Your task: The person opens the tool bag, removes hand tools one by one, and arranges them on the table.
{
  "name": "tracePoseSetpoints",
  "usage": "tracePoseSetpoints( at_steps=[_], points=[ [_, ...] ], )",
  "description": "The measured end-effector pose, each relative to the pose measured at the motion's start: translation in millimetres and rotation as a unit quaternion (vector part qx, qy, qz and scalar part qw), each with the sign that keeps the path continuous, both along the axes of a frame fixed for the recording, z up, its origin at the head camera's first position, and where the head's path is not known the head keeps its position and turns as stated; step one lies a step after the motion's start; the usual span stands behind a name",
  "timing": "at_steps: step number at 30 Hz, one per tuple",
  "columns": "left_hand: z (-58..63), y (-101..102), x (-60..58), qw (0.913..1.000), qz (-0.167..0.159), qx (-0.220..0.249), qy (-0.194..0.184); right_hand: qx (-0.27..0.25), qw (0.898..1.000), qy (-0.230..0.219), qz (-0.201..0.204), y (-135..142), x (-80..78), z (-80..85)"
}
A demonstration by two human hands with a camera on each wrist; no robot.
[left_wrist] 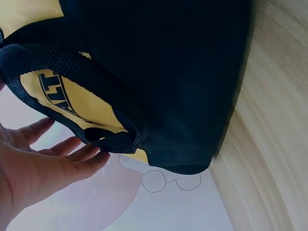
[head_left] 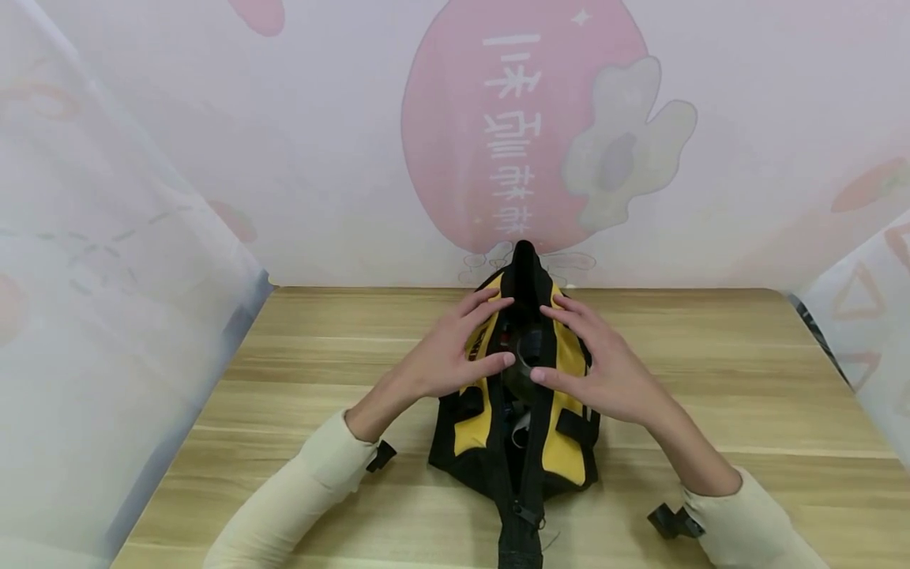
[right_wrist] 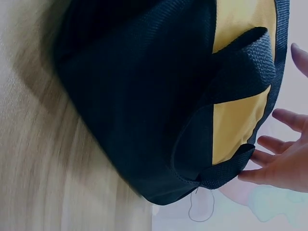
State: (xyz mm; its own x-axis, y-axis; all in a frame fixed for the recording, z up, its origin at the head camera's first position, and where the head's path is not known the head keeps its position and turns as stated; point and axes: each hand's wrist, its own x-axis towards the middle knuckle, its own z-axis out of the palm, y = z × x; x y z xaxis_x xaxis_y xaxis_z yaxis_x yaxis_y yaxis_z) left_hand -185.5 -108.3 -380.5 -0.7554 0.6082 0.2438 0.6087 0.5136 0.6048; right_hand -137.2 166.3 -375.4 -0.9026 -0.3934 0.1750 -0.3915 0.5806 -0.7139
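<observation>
A black and yellow tool bag (head_left: 565, 458) stands on the table with its zipped top parted. Dark items lie within it, among them a part with a grey curved edge (head_left: 524, 365) and a small pale round piece (head_left: 521, 431). My left hand (head_left: 451, 352) is over the left rim, fingers extended and thumb pointing inward. Opposite it, my right hand (head_left: 604, 367) has its fingers spread along the right rim. In the left wrist view, fingertips reach the edge beside a black carry handle (left_wrist: 110, 86). The right wrist view has fingertips beside the other handle (right_wrist: 240, 72).
The bag rests on a wood-grain table (head_left: 320, 332). A printed pale backdrop (head_left: 341, 142) rises behind the far table edge, with similar sheets at both sides. From the bag's near end a black strap (head_left: 521, 541) runs toward me, a zipper pull (head_left: 528, 515) beside it.
</observation>
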Motion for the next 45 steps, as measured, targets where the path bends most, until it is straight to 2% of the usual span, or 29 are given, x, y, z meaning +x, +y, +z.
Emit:
tracePoseSetpoints(
  at_steps=[11, 21, 25, 32, 36, 40, 45],
  points=[
    [4.9, 3.9, 1.6, 0.9996, -0.009, -0.027, -0.001, 0.002, 1.0, -0.001, -0.003, -4.1, -2.7, -1.4],
    [8.1, -10.7, 1.3, 0.9997, 0.007, -0.023, 0.001, 0.009, 1.0, 0.008, -0.009, 7.4, 3.1, 3.3],
    [10.8, -20.4, 3.5, 0.9997, 0.009, -0.015, -0.014, 0.02, 1.0, 0.011, -0.008, 15.2, 6.9, 6.5],
    [13.9, -32.7, 4.2, 0.9978, 0.003, 0.018, -0.064, 0.024, 1.0, 0.01, 0.004, 27.5, 12.2, 11.6],
    [13.3, -29.7, 3.6, 0.9994, 0.004, 0.019, -0.027, 0.021, 1.0, 0.018, 0.002, 25.5, 12.4, 12.4],
    [13.4, -15.7, 5.5, 0.9996, 0.012, 0.016, 0.022, 0.02, 0.999, 0.029, -0.005, 10.9, 11.5, 14.6],
    [12.6, 1.6, 10.8, 0.9997, 0.012, -0.008, 0.021, 0.035, 0.999, 0.025, -0.023, -8.5, 13.9, 14.9]
  ],
)
